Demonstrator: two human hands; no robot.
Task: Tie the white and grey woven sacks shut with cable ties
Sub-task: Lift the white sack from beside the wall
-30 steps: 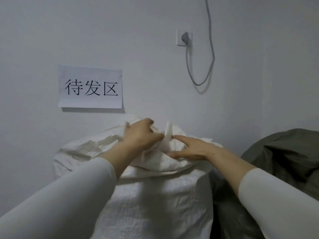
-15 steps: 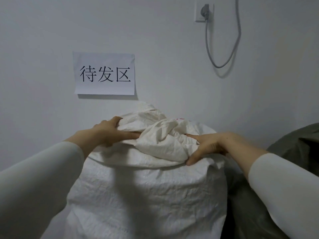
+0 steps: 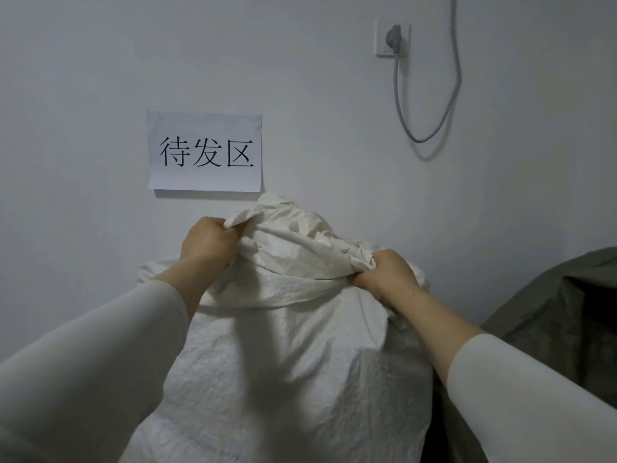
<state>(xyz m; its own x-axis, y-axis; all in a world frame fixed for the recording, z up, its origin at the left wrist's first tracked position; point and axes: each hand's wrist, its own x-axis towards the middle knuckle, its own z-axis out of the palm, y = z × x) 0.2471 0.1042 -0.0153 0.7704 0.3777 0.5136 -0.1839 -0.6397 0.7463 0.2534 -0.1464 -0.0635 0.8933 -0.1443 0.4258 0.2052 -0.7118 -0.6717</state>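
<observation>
Both hands went from flat to fists: left hand (image 3: 208,242), right hand (image 3: 384,275) clench white sack (image 3: 287,379) mouth.

The white woven sack (image 3: 283,379) runs off the bottom edge, its base unseen. The grey woven sack (image 3: 551,312) is cut by the right edge. Fingertips of the left hand (image 3: 207,243) and right hand (image 3: 387,275) are buried in bunched fabric. The cable (image 3: 457,61) leaves the top edge.
</observation>
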